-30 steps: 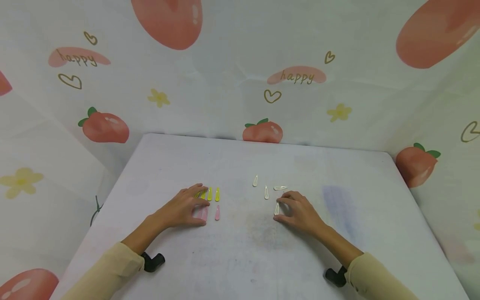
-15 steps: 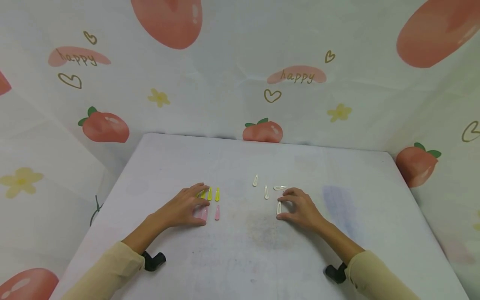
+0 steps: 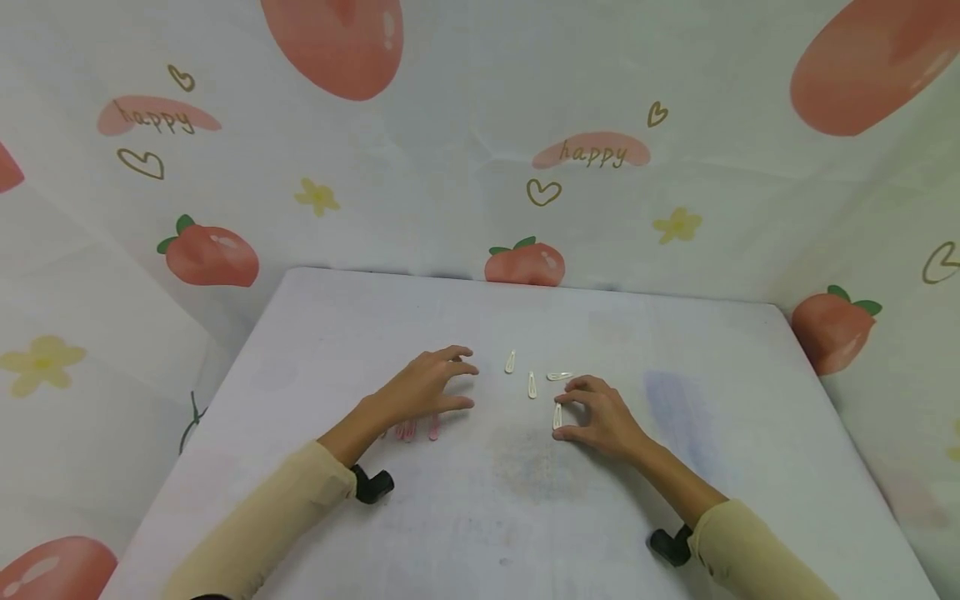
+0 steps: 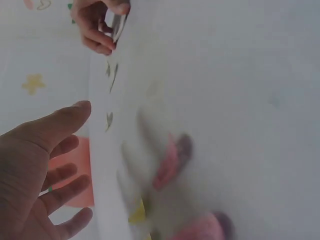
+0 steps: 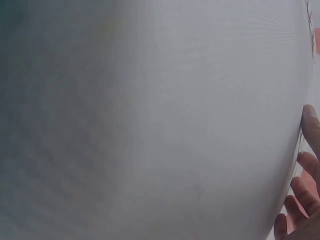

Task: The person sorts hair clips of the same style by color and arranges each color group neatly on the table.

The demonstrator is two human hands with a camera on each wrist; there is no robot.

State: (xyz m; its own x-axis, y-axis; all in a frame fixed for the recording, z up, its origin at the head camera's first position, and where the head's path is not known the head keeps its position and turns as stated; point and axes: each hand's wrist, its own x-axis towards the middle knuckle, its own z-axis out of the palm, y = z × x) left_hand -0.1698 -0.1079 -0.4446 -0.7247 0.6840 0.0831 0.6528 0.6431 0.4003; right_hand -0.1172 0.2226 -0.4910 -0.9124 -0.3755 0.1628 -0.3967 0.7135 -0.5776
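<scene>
My right hand [image 3: 603, 421] pinches a white snap hair clip [image 3: 557, 416] end to end between thumb and finger, down at the tabletop. Three other white hair clips lie just beyond it: one on the left [image 3: 510, 362], one in the middle [image 3: 532, 385] and one turned sideways [image 3: 559, 376]. With fingers apart and holding nothing, my left hand [image 3: 422, 387] hovers over the left group. Several pink hair clips [image 3: 433, 428] show below its palm. Yellow hair clips [image 4: 137, 212] are hidden by that hand in the head view, but partly visible in the left wrist view.
A white cloth-covered table [image 3: 480, 533] carries everything. Behind it hangs a white curtain [image 3: 450, 150] printed with peaches, hearts and flowers. A dark cord [image 3: 193, 421] pokes out at the table's left edge.
My left hand has left the spot beside the yellow and pink clips and moved right and away from me, now covering the yellow ones. The right hand shifted the white clip slightly right, then stayed.
</scene>
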